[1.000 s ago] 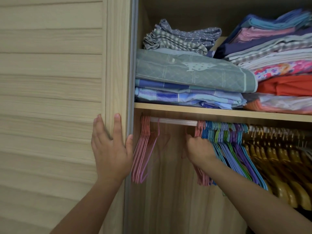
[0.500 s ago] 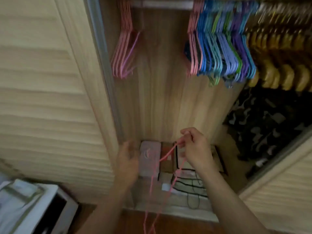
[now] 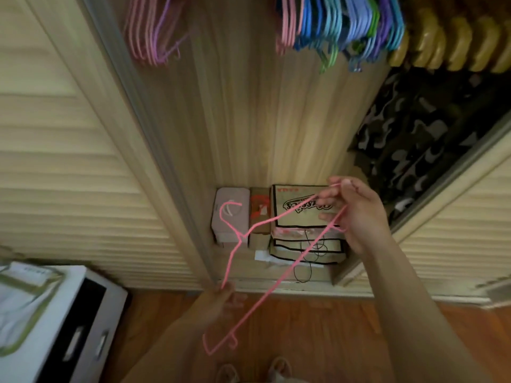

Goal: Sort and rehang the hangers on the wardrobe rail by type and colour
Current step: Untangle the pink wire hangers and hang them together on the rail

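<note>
A thin pink wire hanger (image 3: 279, 283) is held low in front of the open wardrobe, its hook pointing up left. My right hand (image 3: 356, 214) pinches one end of it between thumb and fingers. My left hand (image 3: 224, 297) pinches its sloping arm near the wardrobe's bottom track. Above, a small bunch of pink hangers (image 3: 149, 31) hangs at the left. Further right hang a few pink ones, then blue, green and purple hangers (image 3: 345, 26), then yellow wooden hangers (image 3: 453, 42). The rail itself is out of view.
Boxes (image 3: 304, 217) and a pink case (image 3: 226, 217) with a black cord sit on the wardrobe floor. Slatted sliding doors (image 3: 69, 167) flank the opening. Dark patterned fabric (image 3: 414, 139) hangs at the right. A white drawer unit (image 3: 69, 327) stands at the lower left on the wooden floor.
The view dropped from the shelf and rail to the wardrobe floor. My right hand left the rail with a pink hanger; my left hand left the door and took hold of the hanger.
</note>
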Demonstrator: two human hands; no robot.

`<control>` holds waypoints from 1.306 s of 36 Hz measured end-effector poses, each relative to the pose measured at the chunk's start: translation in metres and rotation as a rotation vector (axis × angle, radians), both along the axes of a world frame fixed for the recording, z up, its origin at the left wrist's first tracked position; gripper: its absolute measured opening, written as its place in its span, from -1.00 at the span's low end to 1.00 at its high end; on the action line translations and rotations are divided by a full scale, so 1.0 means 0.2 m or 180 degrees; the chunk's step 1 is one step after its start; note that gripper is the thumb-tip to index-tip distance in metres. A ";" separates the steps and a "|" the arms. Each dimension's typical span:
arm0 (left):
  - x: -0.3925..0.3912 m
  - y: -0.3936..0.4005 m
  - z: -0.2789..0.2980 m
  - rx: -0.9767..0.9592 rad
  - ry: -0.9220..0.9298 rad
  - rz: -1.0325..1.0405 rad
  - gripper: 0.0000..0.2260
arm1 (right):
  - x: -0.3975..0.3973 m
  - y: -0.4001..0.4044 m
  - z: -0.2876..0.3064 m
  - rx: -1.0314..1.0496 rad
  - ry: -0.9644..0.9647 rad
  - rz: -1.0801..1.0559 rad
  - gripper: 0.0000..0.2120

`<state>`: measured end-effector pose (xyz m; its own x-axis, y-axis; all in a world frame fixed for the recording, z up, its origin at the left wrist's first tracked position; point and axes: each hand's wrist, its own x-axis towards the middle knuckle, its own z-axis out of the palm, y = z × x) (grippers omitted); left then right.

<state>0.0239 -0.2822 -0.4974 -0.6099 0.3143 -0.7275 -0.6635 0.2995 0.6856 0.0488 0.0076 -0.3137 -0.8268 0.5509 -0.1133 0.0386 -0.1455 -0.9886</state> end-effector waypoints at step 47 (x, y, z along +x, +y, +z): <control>-0.47 0.19 1.21 -0.0100 0.4219 0.1381 -0.74 | -0.17 -0.37 0.07 0.0980 -0.0355 0.1090 -0.70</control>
<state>-0.0709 -0.2441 -0.2554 -0.8851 -0.0806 0.4583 0.4240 0.2664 0.8656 0.0154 -0.0672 -0.2990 -0.9588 0.2707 -0.0859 0.1416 0.1934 -0.9708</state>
